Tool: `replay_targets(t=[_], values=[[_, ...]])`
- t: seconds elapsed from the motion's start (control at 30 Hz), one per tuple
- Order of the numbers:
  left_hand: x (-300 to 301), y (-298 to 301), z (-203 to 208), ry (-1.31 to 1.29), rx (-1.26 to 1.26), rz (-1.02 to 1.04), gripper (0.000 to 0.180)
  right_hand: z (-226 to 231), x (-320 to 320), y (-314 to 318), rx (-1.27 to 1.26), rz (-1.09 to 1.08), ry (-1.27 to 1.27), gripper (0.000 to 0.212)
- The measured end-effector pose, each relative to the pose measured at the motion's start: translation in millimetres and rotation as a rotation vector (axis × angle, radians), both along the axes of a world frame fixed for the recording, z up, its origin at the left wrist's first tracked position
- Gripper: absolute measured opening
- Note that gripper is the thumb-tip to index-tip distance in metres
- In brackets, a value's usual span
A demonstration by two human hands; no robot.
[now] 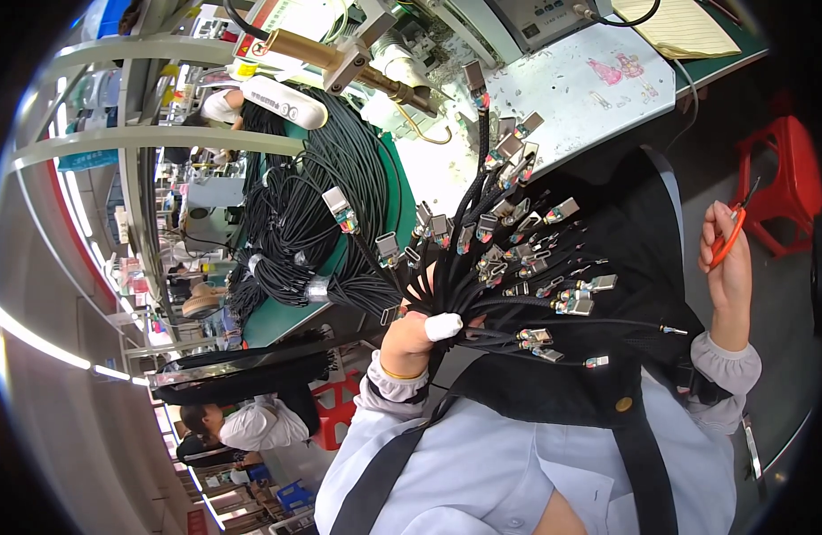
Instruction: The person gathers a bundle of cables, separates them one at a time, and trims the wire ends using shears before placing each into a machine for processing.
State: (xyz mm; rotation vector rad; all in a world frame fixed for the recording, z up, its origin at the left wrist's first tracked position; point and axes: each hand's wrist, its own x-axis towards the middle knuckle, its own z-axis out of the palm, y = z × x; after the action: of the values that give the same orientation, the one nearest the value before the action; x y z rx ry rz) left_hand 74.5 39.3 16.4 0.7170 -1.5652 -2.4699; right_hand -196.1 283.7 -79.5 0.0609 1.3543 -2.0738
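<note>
My left hand (409, 343), with a white cover on its thumb, is closed round a thick bundle of black braided cables (456, 308). Their ends fan out upward and to the right over my dark apron (652, 259). Many of them carry bare metal plug connectors (576, 303) with small coloured wires showing behind. Off to the right, apart from the bundle, my right hand (730, 267) is closed on orange-handled snips (730, 236), their narrow dark tip pointing up. The fingers hide part of the handles.
Large coils of black cable (295, 205) lie on a green-topped bench (286, 325) to the left. Ahead, a machine with a brass-coloured cylinder (304, 49) overhangs a white worktop (598, 111) strewn with scraps. A red stool (781, 183) stands far right. Another person (259, 423) sits at lower left.
</note>
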Motion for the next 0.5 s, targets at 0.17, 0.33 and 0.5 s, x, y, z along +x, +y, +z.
replay_targets(t=[0.17, 0.33, 0.5], values=[[-0.2, 1.8, -1.5, -0.010, 0.006, 0.021, 0.076, 2.0, 0.0, -1.8, -0.004, 0.005, 0.009, 0.021], [-1.6, 7.3, 2.5, -0.001, 0.006, 0.063, 0.076, 3.2, 0.4, -3.0, 0.001, 0.011, 0.002, 0.021], [-5.8, 2.8, 2.4, 0.035, 0.011, -0.015, 0.076, 4.4, 0.9, -5.0, -0.004, 0.019, -0.003, 0.021]])
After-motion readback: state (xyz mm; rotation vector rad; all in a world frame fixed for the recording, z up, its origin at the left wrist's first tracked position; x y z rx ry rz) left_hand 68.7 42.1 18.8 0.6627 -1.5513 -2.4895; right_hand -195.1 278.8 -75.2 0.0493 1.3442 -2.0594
